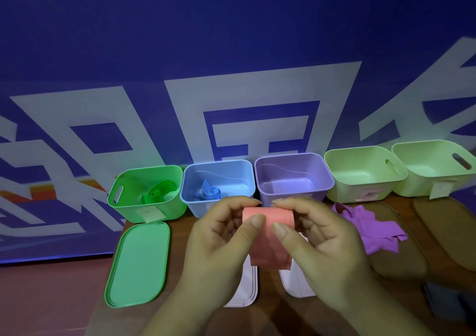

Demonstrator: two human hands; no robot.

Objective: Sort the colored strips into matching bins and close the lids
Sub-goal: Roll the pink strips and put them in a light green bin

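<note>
Rolling the pink strip so it should fit a bin | my left grip and right grip pinch its upper end | strip held above surface, before purple bin

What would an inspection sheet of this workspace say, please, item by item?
Surface: brown table, carrying bins and lids.
Job's things: green strip in green bin; blue strip in blue bin; purple bin empty; purple strips piled on a brown lid; green lid off.
Clutter: dark object at right edge, unclear.
Hands: left hand and right hand both pinch the pink strip.
Cables: nothing seen.
Surroundings: blue wall with white shapes.
</note>
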